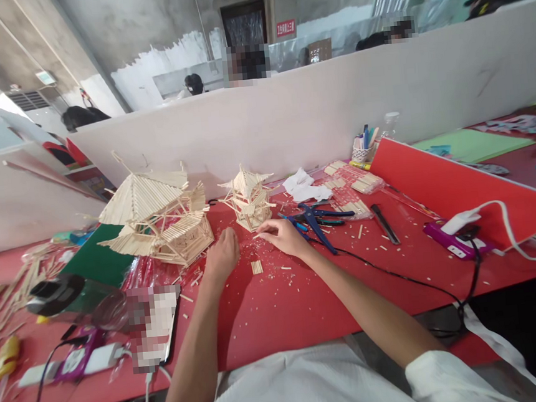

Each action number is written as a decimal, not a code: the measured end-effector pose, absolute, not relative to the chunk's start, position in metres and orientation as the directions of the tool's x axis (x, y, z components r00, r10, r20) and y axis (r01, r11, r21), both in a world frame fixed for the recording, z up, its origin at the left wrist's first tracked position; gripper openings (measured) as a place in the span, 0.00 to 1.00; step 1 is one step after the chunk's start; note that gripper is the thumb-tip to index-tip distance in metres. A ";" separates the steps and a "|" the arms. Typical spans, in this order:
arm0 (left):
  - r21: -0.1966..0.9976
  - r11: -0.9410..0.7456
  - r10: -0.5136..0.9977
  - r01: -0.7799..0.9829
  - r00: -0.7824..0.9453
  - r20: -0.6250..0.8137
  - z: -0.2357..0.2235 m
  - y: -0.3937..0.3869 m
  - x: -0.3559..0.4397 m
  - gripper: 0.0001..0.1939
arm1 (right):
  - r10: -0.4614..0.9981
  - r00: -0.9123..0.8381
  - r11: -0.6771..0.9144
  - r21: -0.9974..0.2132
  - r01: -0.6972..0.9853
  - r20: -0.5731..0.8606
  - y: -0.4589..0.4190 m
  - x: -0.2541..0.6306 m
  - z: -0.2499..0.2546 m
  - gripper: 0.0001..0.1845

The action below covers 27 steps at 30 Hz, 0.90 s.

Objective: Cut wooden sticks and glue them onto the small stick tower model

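A small pagoda model [251,205] made of thin wooden sticks stands upright on the red table, just beyond both hands. My right hand [284,236] is closed in a pinch at the model's near right side, on what looks like a short wooden stick [261,234]. To its left, my left hand [224,253] has its fingers curled together; whatever they hold is hidden. It is close to the base of a larger stick pavilion model [161,216]. Between my forearms lies a little panel of joined sticks [256,267], amid scattered wood bits.
Blue-handled cutters [316,225] and a dark utility knife [385,224] lie to the right, with a cable nearby. Bagged sticks [367,183] lie behind them. On the left are a phone [170,322], a bottle [77,299] and a purple power strip [80,354]. A white partition [307,116] closes the back.
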<state>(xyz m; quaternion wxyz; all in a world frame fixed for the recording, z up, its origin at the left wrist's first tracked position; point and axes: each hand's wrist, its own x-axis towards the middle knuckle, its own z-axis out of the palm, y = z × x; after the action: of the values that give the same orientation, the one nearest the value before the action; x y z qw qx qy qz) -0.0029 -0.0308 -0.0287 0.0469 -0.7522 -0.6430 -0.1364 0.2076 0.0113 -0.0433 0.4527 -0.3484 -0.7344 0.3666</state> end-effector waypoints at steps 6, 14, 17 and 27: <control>0.041 0.109 0.944 0.993 -0.116 0.309 -0.024 -0.029 -0.019 0.09 | 0.818 -0.376 0.546 -0.793 0.269 0.436 0.009 0.209 -0.041 0.09; 0.084 0.153 0.960 0.985 -0.168 0.223 -0.015 -0.033 -0.021 0.15 | 0.807 -0.413 0.573 -0.727 0.378 0.421 0.009 0.208 -0.044 0.08; 0.104 0.113 0.966 0.988 -0.134 0.223 -0.015 -0.034 -0.016 0.14 | 0.816 -0.426 0.554 -0.738 0.385 0.391 0.009 0.208 -0.044 0.07; 0.245 -0.024 0.959 0.969 -0.047 0.280 -0.022 -0.029 -0.021 0.11 | 0.850 -0.397 0.483 -0.813 0.324 0.346 0.006 0.207 -0.042 0.03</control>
<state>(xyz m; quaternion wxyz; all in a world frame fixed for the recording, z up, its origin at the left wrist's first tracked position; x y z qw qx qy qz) -0.0206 -0.0286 -0.0217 0.0137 -0.6901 -0.6985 -0.1889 0.2071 0.0057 -0.0425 0.3933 -0.3831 -0.7661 0.3343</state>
